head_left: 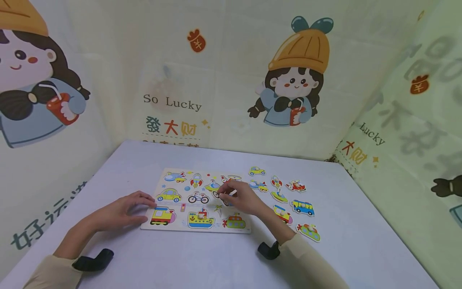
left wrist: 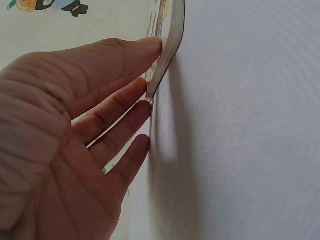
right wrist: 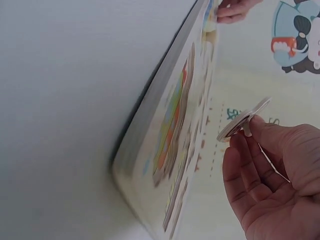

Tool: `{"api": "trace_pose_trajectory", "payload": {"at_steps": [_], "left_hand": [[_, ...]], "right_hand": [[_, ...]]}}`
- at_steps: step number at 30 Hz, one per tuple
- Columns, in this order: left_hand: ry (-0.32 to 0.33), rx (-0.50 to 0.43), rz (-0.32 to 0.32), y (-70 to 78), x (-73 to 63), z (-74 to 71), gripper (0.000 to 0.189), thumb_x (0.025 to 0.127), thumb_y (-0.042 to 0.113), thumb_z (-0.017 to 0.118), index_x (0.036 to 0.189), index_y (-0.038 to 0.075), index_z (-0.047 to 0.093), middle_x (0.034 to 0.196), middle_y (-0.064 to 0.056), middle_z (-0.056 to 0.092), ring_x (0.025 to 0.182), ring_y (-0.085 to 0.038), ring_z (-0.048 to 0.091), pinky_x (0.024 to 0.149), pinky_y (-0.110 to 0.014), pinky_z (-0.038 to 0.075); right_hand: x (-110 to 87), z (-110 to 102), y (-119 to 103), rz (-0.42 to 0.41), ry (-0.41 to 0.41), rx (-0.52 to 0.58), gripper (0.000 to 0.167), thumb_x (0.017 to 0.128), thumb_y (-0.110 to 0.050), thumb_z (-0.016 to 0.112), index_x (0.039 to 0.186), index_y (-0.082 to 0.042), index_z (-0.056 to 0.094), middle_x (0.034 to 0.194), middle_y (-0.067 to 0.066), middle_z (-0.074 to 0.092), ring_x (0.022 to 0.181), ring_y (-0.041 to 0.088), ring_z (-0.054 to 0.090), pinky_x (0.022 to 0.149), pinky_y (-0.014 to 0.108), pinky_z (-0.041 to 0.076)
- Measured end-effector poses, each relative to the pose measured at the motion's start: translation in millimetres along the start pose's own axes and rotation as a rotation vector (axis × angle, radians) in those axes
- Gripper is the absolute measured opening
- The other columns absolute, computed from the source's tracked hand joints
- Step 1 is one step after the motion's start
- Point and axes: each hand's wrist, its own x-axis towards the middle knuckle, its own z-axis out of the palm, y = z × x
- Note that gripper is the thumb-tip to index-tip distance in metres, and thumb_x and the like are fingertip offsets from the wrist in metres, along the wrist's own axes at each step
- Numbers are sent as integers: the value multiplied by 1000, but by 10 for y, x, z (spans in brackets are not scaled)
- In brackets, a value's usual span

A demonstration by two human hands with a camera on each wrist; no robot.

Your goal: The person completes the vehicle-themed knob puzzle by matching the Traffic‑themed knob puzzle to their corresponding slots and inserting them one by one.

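A wooden puzzle board (head_left: pixel 182 206) with printed vehicles lies flat on the table. Above its right half, my right hand (head_left: pixel 240 196) pinches a small peg puzzle piece by its knob; a wheel shows past the fingers, and it looks like the bicycle piece (right wrist: pixel 245 119). In the right wrist view that piece is tilted and apart from the board. The printed bicycle (head_left: pixel 198 197) is just left of the hand. A boat piece (head_left: pixel 201 220) sits in the bottom row. My left hand (head_left: pixel 122 210) rests at the board's left edge, fingers loosely extended, thumb near the front corner.
Right of the board lie several loose pieces, among them a yellow car (head_left: pixel 257 171), a blue bus (head_left: pixel 302 207), a submarine (head_left: pixel 309 232), a train (head_left: pixel 282 214) and a red helicopter (head_left: pixel 296 186). A printed cloth (head_left: pixel 231 80) hangs around the white table (head_left: pixel 202 261).
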Motion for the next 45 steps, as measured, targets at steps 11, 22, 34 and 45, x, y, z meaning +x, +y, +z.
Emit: {"api": "trace_pose_trajectory", "payload": {"at_steps": [11, 22, 34, 45], "left_hand": [[0, 15, -2, -15, 10, 8, 38, 86, 23, 82, 123, 20, 72, 131, -7, 59, 128, -40, 52, 105, -67, 43], [2, 30, 5, 6, 1, -13, 39, 86, 23, 82, 123, 19, 71, 131, -6, 59, 127, -38, 53, 105, -64, 44], [-10, 8, -15, 6, 13, -36, 38, 87, 22, 82, 123, 18, 72, 132, -8, 59, 129, -40, 51, 105, -65, 44], [-13, 25, -7, -24, 23, -51, 38, 87, 23, 82, 124, 20, 71, 132, -7, 59, 129, -39, 52, 106, -64, 44]], "right_hand": [[169, 185, -117, -41, -42, 1, 8, 99, -12, 69, 107, -11, 71, 103, -2, 70, 94, 12, 63, 81, 25, 54], [350, 325, -201, -37, -49, -40, 7, 97, -13, 72, 104, -12, 71, 98, -3, 71, 90, 10, 62, 78, 21, 52], [501, 388, -238, -62, -88, -143, 7, 96, -9, 71, 103, -9, 73, 99, -1, 71, 89, 9, 61, 79, 19, 51], [624, 461, -278, -30, -149, -205, 9, 97, -10, 70, 105, -9, 74, 100, -2, 71, 89, 7, 61, 82, 17, 51]]}}
